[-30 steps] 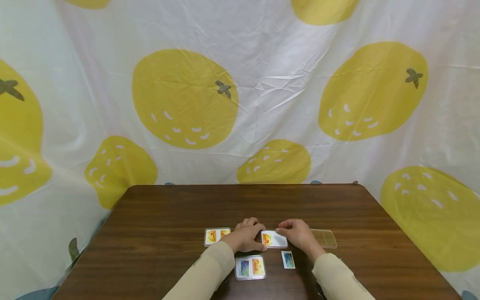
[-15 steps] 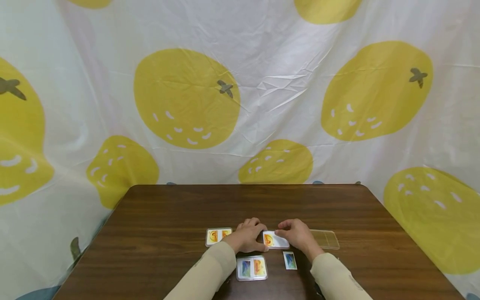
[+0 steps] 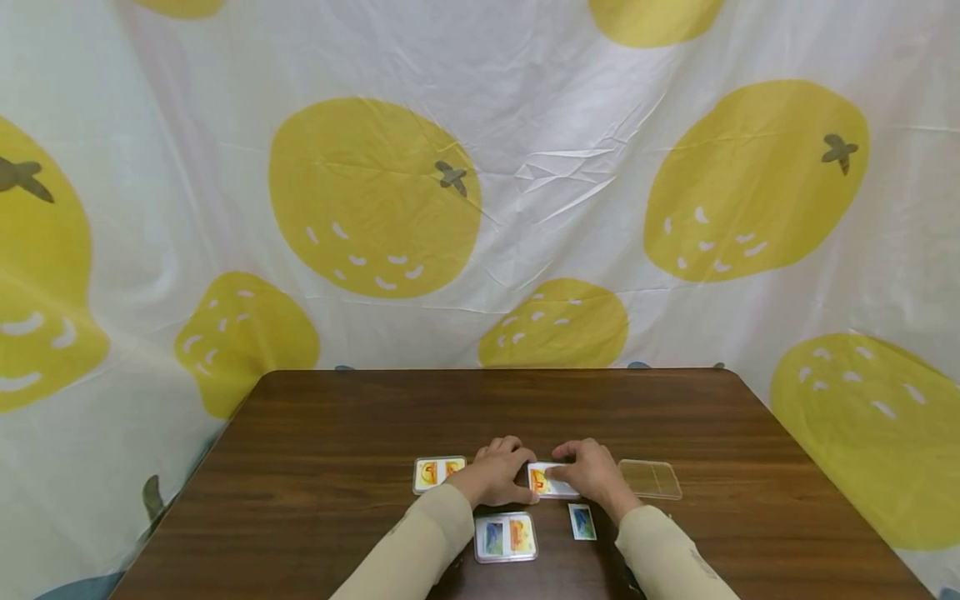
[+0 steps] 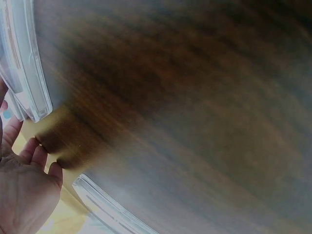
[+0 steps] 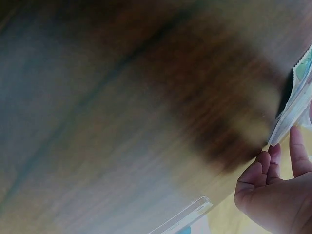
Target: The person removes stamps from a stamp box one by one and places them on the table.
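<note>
My left hand (image 3: 498, 475) grips the left end of a clear plastic case (image 3: 553, 495), fingers at its far side and thumb at its near corner. Inside shows a white card with an orange stamp (image 3: 537, 481). From the right, my right hand (image 3: 595, 477) rests on the case, its thumb pressed on the card and its index finger apart, near the far edge. The thumb hides part of the card. Just in front lies a loose blue-green stamp (image 3: 582, 522). In the right wrist view, my right hand (image 5: 275, 192) touches the case edge (image 5: 287, 119).
A clear case lid (image 3: 649, 480) lies right of my right hand. Left of my left hand is a case with orange stamps (image 3: 439, 474). Nearer stands another case with a blue and an orange stamp (image 3: 506, 537). All lie on a brown wooden table (image 3: 360, 417) before a fruit-print curtain (image 3: 375, 200).
My right thumb has moved left and down over the card, away from the index finger. My left hand keeps its place on the case. The head view has shifted slightly.
</note>
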`<state>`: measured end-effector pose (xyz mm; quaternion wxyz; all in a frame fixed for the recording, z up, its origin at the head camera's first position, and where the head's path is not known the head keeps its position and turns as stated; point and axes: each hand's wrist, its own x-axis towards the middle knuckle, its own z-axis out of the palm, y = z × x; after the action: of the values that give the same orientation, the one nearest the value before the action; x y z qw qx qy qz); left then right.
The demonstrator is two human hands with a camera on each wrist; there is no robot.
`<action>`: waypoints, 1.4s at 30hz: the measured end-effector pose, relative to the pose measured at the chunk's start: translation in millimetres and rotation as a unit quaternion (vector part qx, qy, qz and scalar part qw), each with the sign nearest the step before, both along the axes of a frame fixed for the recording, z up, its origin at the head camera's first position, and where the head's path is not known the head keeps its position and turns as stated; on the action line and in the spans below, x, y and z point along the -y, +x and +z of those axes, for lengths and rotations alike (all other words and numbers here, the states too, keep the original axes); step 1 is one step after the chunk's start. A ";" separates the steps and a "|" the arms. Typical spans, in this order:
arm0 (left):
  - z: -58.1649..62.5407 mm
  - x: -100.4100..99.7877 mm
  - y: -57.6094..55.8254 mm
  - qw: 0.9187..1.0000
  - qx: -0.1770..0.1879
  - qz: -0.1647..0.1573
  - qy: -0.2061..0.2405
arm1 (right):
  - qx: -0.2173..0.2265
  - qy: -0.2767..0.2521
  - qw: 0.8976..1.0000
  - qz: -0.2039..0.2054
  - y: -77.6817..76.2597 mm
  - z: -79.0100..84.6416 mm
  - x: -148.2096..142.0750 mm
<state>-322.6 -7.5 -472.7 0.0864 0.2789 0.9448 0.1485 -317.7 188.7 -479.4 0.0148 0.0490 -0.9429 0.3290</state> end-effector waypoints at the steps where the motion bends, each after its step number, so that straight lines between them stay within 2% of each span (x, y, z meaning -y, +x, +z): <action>1: -0.2 0.0 -0.2 1.000 -0.001 -0.001 0.000 | -0.002 0.002 1.000 0.000 -0.3 -0.3 0.1; 21: -1.0 -0.2 -0.5 1.000 -0.008 -0.004 -0.001 | -0.013 0.029 0.999 -0.005 0.9 -0.1 -0.1; 34: -3.1 -0.1 -2.8 1.000 -0.009 -0.006 -0.004 | 0.001 0.042 0.999 -0.006 2.5 0.9 1.6; 42: -2.5 0.4 -1.8 1.000 0.003 -0.003 -0.002 | -0.019 0.054 0.998 -0.005 4.0 1.7 2.6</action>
<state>-324.4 -7.9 -475.2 0.0897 0.2811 0.9440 0.1473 -313.7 186.1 -477.7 0.0314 0.0513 -0.9592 0.2762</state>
